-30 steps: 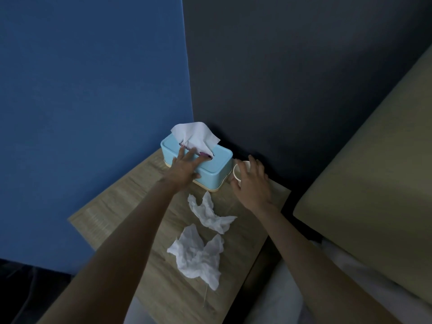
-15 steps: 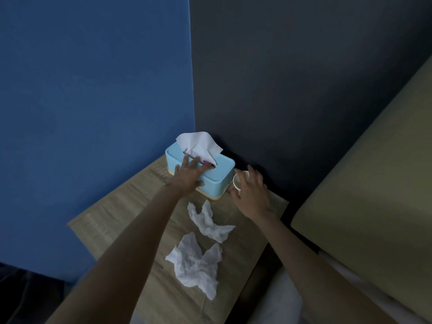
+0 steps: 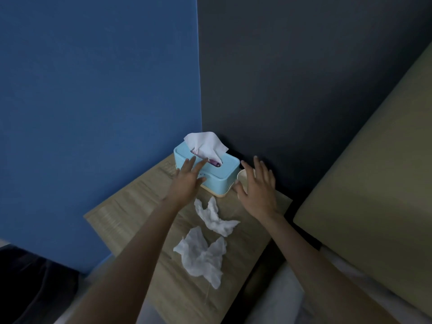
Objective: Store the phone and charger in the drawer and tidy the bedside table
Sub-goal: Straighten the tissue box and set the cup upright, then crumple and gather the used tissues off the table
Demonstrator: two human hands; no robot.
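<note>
No phone or charger in my view. My left hand [image 3: 187,181] lies flat on the tissue box [image 3: 217,176], fingers straight. My right hand [image 3: 258,190] spreads slack over the cup [image 3: 242,180], perhaps touching it. The crumpled tissues [image 3: 214,216] lie on the bench [image 3: 131,206] between my forearms, closer to the left.

My left hand [image 3: 187,183], fingers straight, over blue tissue box [image 3: 225,171] lid; right hand [image 3: 258,191] spread above white cup [image 3: 242,177] just beside box. Small crumpled tissue [image 3: 214,217], big crumpled tissue [image 3: 202,254] on wooden bedside table [image 3: 131,206].

Blue wall [image 3: 93,113], grey wall [image 3: 304,78], olive cushion [image 3: 374,195]
</note>
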